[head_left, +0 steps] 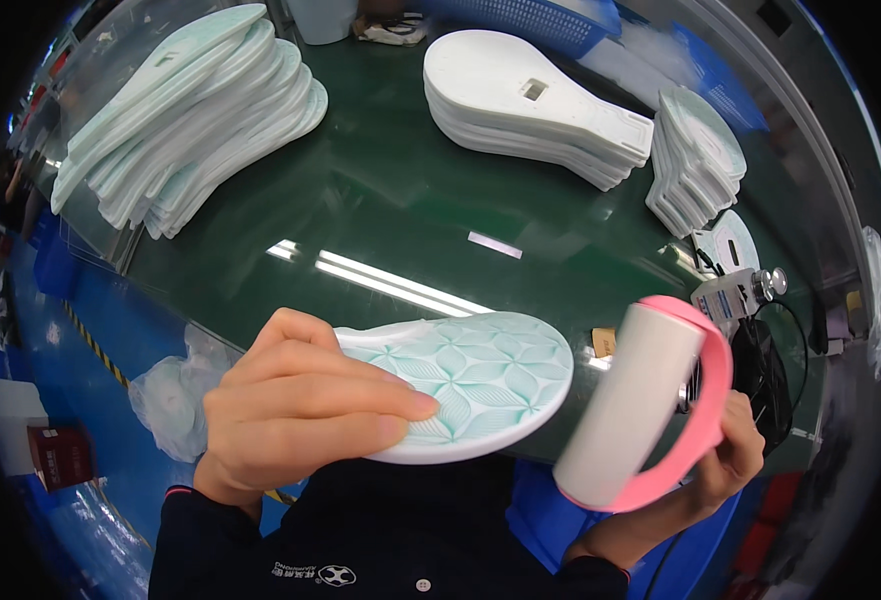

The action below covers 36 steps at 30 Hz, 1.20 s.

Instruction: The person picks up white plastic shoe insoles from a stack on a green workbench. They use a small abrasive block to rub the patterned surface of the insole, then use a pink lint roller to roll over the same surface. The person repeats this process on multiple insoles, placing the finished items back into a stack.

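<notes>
My left hand (pixel 300 400) grips a white, rounded plastic panel (pixel 500 375) with a pale green petal pattern, its fingers closed over the left part. The panel is held near the front edge of the green table, patterned face up. On the right, my right hand (pixel 725 455) is closed on the pink handle of a lint roller (pixel 625 405). The roller's thick white cylinder is tilted and stands apart from the panel's right end. The left end of the panel is hidden behind my fingers.
Stacks of pale panels stand at the far left (pixel 210 110), far middle (pixel 520 95) and far right (pixel 695 160). A bottle with a metal pump top (pixel 735 295) and a black cable are at the right. Blue baskets (pixel 530 22) line the back; a plastic bag (pixel 180 395) hangs at left.
</notes>
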Each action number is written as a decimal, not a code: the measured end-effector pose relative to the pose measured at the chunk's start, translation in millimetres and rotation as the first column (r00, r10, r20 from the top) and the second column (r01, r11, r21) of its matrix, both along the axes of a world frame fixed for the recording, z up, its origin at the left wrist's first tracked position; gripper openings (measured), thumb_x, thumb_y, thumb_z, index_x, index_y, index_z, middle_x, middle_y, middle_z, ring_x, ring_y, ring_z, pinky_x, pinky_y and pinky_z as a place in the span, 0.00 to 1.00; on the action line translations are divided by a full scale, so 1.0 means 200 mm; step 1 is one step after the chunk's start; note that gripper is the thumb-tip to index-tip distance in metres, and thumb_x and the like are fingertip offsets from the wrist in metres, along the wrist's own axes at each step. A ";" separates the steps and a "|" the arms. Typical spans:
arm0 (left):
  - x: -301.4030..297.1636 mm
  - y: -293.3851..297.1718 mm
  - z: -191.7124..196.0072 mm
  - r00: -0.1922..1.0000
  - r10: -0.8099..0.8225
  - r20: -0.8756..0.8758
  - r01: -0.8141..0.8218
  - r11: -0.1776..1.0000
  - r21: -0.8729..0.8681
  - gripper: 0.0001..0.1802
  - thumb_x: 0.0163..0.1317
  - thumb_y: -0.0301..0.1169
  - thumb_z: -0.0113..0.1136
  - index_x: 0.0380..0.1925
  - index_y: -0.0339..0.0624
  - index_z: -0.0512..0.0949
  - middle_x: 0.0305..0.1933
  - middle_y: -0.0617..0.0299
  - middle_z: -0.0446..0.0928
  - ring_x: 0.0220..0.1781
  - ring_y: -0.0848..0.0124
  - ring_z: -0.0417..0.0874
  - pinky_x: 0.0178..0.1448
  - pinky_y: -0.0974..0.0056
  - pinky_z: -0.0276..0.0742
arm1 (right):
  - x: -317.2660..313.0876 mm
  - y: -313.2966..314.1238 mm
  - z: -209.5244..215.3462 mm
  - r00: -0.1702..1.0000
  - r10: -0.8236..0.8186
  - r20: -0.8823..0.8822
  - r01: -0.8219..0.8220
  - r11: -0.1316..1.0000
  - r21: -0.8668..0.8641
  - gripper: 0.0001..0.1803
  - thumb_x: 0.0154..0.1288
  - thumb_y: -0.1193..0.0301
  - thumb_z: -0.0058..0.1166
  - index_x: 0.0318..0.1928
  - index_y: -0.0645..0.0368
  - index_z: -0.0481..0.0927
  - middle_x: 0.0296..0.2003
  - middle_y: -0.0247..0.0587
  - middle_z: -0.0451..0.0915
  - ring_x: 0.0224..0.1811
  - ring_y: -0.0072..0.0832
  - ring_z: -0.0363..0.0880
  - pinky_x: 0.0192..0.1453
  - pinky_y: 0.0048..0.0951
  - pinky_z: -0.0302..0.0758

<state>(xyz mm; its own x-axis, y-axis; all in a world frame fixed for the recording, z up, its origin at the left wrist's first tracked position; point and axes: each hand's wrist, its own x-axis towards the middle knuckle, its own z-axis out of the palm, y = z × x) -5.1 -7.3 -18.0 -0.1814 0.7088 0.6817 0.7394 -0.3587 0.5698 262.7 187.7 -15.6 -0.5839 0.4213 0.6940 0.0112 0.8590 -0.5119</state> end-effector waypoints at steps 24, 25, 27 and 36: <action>0.03 0.00 -0.02 0.991 -0.086 0.104 0.073 0.990 0.124 0.06 0.55 0.31 0.54 0.26 0.44 0.68 0.23 0.60 0.78 0.24 0.75 0.76 0.33 0.70 0.60 | 0.03 0.29 -0.35 0.912 -0.390 0.130 0.396 0.748 -0.533 0.17 0.58 0.76 0.49 0.49 0.66 0.71 0.42 0.38 0.74 0.42 0.19 0.71 0.47 0.19 0.66; 0.03 0.00 -0.03 0.990 -0.082 0.117 0.068 0.990 0.126 0.07 0.54 0.31 0.56 0.26 0.44 0.68 0.23 0.60 0.78 0.24 0.76 0.76 0.33 0.71 0.59 | 0.03 0.30 -0.37 0.913 -0.385 0.137 0.394 0.740 -0.546 0.18 0.58 0.76 0.49 0.50 0.65 0.71 0.42 0.38 0.75 0.42 0.20 0.72 0.47 0.20 0.66; 0.04 0.01 -0.03 0.987 -0.077 0.142 0.059 0.990 0.130 0.10 0.52 0.33 0.59 0.27 0.44 0.67 0.22 0.60 0.78 0.24 0.76 0.75 0.33 0.71 0.59 | 0.01 0.29 -0.38 0.845 -0.472 0.251 0.535 0.749 -0.391 0.17 0.58 0.76 0.49 0.50 0.64 0.71 0.42 0.38 0.75 0.42 0.21 0.72 0.47 0.21 0.67; 0.08 0.05 -0.05 0.976 -0.036 0.215 0.005 0.990 0.143 0.16 0.51 0.39 0.60 0.27 0.42 0.65 0.25 0.60 0.77 0.25 0.76 0.70 0.32 0.70 0.65 | -0.32 -0.41 -0.09 0.980 -0.172 -0.096 0.091 0.828 -0.554 0.10 0.50 0.74 0.56 0.31 0.68 0.74 0.14 0.36 0.75 0.13 0.21 0.71 0.22 0.17 0.67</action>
<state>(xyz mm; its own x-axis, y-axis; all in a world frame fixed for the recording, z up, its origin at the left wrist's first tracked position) 10.3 2.2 -28.0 -0.3218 0.6138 0.7209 0.5959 -0.4603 0.6580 198.9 106.7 -34.3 -0.4127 0.8198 0.3969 -0.0003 0.4357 -0.9001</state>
